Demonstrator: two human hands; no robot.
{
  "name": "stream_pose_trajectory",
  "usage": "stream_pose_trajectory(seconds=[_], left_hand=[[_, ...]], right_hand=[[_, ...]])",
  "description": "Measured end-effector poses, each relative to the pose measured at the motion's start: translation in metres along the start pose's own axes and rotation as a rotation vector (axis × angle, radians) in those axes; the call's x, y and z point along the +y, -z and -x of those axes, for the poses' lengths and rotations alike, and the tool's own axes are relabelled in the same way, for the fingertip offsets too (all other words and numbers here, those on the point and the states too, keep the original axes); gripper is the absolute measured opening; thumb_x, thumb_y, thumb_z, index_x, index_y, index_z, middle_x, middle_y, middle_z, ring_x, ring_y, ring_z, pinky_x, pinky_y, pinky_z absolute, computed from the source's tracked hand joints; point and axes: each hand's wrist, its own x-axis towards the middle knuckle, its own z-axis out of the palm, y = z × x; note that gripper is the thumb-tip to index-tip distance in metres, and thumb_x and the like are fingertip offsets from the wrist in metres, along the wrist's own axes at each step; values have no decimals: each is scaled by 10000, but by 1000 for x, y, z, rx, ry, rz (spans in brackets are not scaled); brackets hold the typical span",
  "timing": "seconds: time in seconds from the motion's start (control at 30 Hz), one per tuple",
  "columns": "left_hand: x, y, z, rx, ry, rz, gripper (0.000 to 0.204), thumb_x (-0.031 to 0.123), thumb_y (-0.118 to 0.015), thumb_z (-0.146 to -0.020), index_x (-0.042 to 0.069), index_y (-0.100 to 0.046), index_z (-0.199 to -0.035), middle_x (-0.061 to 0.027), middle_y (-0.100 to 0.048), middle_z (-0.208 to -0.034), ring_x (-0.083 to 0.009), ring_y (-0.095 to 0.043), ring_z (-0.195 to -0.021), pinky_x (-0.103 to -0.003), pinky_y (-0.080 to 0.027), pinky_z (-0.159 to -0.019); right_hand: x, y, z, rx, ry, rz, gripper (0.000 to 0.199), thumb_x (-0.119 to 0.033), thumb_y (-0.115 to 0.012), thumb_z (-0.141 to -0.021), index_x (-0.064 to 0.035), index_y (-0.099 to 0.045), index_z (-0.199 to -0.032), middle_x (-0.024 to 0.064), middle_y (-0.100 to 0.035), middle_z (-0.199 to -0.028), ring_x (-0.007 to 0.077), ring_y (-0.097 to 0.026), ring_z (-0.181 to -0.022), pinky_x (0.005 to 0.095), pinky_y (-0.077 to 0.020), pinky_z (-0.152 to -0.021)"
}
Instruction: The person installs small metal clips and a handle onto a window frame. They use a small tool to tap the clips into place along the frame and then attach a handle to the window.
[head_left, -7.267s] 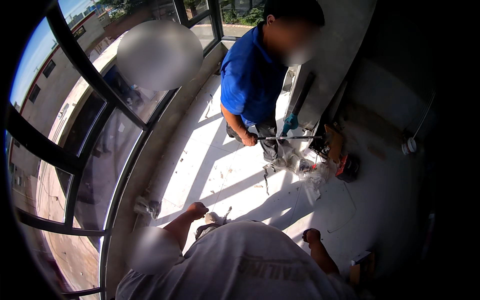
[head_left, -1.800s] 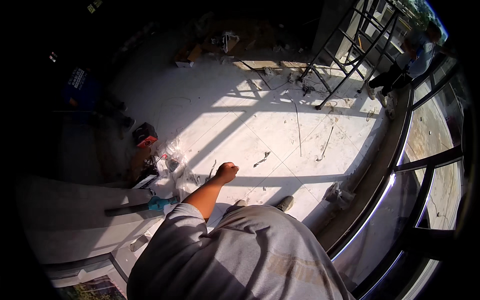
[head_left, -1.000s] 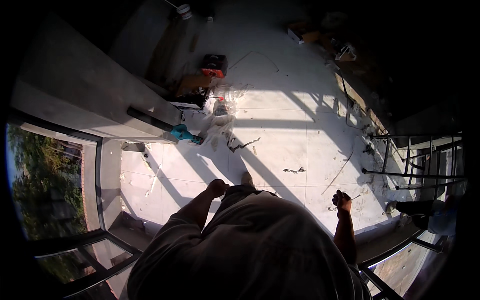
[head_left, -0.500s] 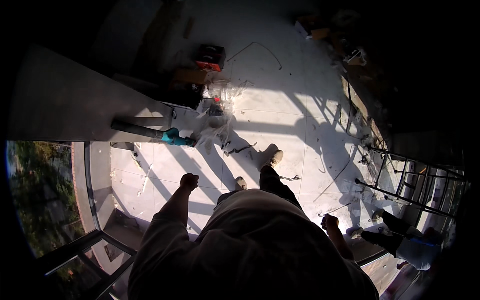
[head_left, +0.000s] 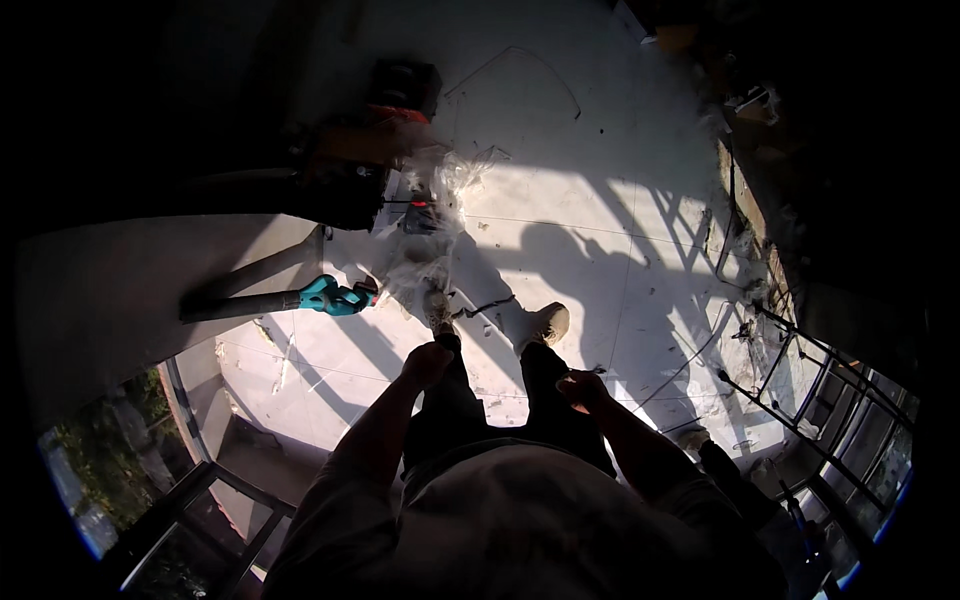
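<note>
On the sunlit floor below you: everything here lies ahead of your feet, toward the shaded wall.
Floor (head_left: pixel 600 230): pale slabs, bright in the middle, crossed by long shadows of the railing and of your own body.
Low wall (head_left: pixel 130 290): a broad grey ledge on your left, mostly in shade, with glass and greenery beyond it.
Metal frame (head_left: pixel 800 390): thin black bars lying on the floor to your right, well apart from both hands.
Dark case (head_left: pixel 400 90): a black and red box at the far edge of the light, beyond the debris.
Debris pile (head_left: pixel 430 230): crumpled clear plastic and scraps, just ahead of your left shoe.
Teal tool (head_left: pixel 335 295): a teal-handled power tool on the floor by the low wall, with a dark shaft running left from the handle; its long axis lies roughly left to right across your view.
Shoes (head_left: pixel 545 322): light-coloured, the right one in sun, the left one touching the debris.
Left hand (head_left: pixel 428 364): the grip is clenched into a loose fist, with nothing visible in it; this is the hand nearer the teal tool, which lies ahead and to its left.
Right hand (head_left: pixel 582 388): curled in shadow over your right leg; you cannot tell whether the grip holds anything.
</note>
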Motion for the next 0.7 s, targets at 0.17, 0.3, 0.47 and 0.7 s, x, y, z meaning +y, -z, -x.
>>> stream_pose_trajectory(seconds=[0.17, 0.3, 0.47, 0.7], left_hand=[[-39, -11, -170, -205, -58, 7, 409, 416, -696, -887, 24, -711, -1001, -218, -671, -1104, -398, -594, -1103, -483, -493, -987], [-66, -16, -283, -151, -117, -334, 642, 459, -689, -925, -4, -591, -1358, -280, -405, -1558, -478, -260, -1512, -502, -331, -1218], [-119, -29, -406, -146, 37, -253, 753, 460, -667, -885, -36, -517, -1432, -426, -59, -1621, -550, -386, -1426, -524, -411, -1153], [-197, -80, -506, 121, 94, -280, 752, 412, -647, -906, -30, -469, -1487, -333, -18, -1666, -494, -527, -1332, -496, -443, -1133]], right_hand=[[-25, -68, -13, 99, -115, 564, 695, -590, -661, -866, -103, -575, -1355, 249, -416, -1512, 416, -379, -1419, 632, -407, -1064], [-33, -107, -31, 177, -221, 570, 664, -544, -667, -859, -103, -563, -1345, 238, -362, -1522, 514, -274, -1423, 708, -350, -1055], [-48, -104, -36, 242, -232, 587, 616, -498, -690, -830, -111, -588, -1299, 241, -438, -1454, 505, -334, -1392, 692, -333, -1070], [-37, -94, -35, 379, -119, 575, 573, -403, -761, -767, -112, -633, -1244, 234, -483, -1421, 490, -368, -1370, 660, -331, -1076]])
